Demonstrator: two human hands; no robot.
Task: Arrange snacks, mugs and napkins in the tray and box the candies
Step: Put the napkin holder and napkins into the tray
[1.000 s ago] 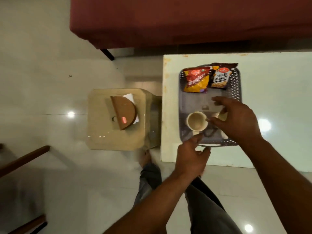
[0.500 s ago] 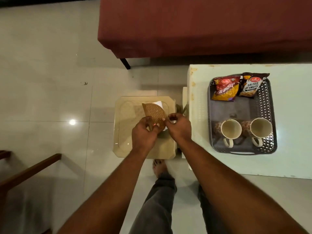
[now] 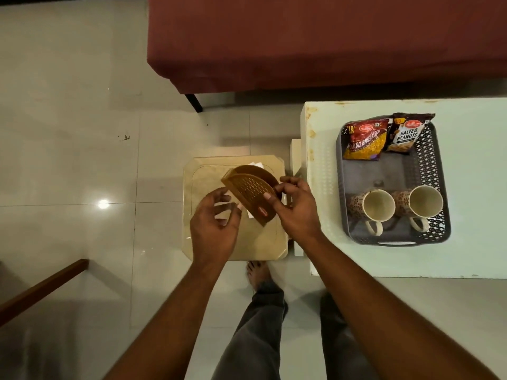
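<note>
A brown half-round napkin holder [image 3: 251,192] stands tilted on a beige stool [image 3: 204,174], with white napkins [image 3: 255,163] showing at its far edge. My right hand [image 3: 297,215] grips the holder, thumb on its front face and fingers over its right edge. Just left of the holder, my left hand [image 3: 211,229] hovers with loosely curled, blurred fingers and nothing visible in it. On the white table [image 3: 480,165] a grey tray [image 3: 397,171] holds a red snack packet [image 3: 365,142], a salted peanuts packet [image 3: 408,133] and two mugs [image 3: 378,205] [image 3: 425,197].
A dark red sofa [image 3: 301,37] runs along the far side, its black leg [image 3: 194,102] on the tiled floor. A wooden rail [image 3: 41,289] crosses the lower left. My legs and a bare foot [image 3: 258,272] are below the stool.
I have turned from the tray to the stool. Both hands left the mugs and went to the napkin holder; it is now tipped up in my right hand, and my left hand has come off it.
</note>
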